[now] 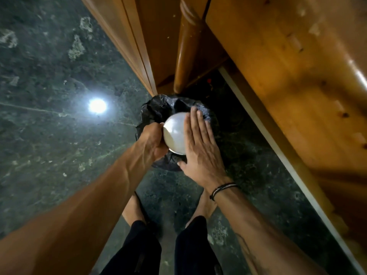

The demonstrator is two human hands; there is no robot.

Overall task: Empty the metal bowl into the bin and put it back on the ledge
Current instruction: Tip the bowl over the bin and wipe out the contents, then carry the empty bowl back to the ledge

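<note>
Nearest are the person's legs (162, 245) on the dark stone floor (49, 126). Beyond them the left hand (154, 139) is curled tight on the rim of the bowl (174, 133), gripping it at the fingers' side. The right hand (198, 143) lies flat and open, fingers (195, 124) spread across the bowl's upturned base, probably to tap or steady it so the contents drop. The bowl is overturned, mouth facing down and away into the bin (158, 110), its axis roughly vertical, slightly tilted toward the left hand. The black-lined bin sits directly under the fingers. Past it stands wooden furniture (278, 66); no ledge is identifiable.
</note>
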